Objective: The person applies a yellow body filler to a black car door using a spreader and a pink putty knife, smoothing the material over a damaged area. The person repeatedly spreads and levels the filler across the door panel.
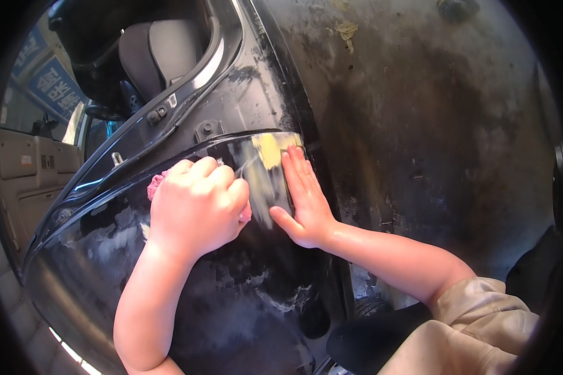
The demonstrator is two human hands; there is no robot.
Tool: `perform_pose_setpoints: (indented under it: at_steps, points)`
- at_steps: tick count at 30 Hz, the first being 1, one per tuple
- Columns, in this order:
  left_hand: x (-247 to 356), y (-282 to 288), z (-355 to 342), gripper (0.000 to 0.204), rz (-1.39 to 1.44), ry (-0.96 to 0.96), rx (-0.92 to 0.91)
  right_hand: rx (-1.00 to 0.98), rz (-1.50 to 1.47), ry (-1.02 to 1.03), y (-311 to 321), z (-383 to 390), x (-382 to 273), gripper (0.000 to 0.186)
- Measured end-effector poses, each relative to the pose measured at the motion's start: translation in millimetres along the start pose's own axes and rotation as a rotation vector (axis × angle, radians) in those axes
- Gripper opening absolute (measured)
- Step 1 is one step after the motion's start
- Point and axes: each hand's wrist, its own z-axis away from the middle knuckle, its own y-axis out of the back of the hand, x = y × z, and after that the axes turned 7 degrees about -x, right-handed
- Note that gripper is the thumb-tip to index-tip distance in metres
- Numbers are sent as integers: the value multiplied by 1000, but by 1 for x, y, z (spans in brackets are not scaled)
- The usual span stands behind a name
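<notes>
Here, a black car body panel (pixel 187 294) fills the lower left, its glossy paint dulled by whitish, smeared sanding marks and scuffed patches. At its upper edge, near the 12 o'clock side of the hands, sits a sanded bare-metal area with a pale yellow filler patch (pixel 270 150), matt and uneven. The left hand (pixel 197 206) is clenched around a pink cloth or pad (pixel 157 182), of which only a small fuzzy corner shows at 10 o'clock of the fist; it is pressed against the panel. The right hand (pixel 303 200) lies flat and released, palm on the grey sanded metal, fingertips touching the lower edge of the filler patch. To the right, the concrete floor (pixel 431 125) is dark, stained and rough. At 10 o'clock, through the open door frame, a grey fabric seat (pixel 159 53) shows. Further left, at 9 o'clock, hangs a blue rectangular sign (pixel 53 84) with white characters, above a beige door trim panel (pixel 28 172).
</notes>
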Motion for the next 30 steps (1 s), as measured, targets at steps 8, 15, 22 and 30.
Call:
perform_pose_setpoints:
  at_steps: [8, 15, 22, 30]
  points:
    - [-4, -4, -10, 17, -77, 157, 64, 72, -70, -126, -14, 33, -16, 91]
    - [-15, -14, -39, 16, -193, 255, 82, 105, -157, -238, -11, 70, -43, 72]
    - [17, -81, -92, 17, -116, 247, 172, 124, -162, -261, 17, 87, -48, 16]
    - [75, -140, -133, 20, -53, 357, 30, 285, -9, -335, 86, 91, 8, 12]
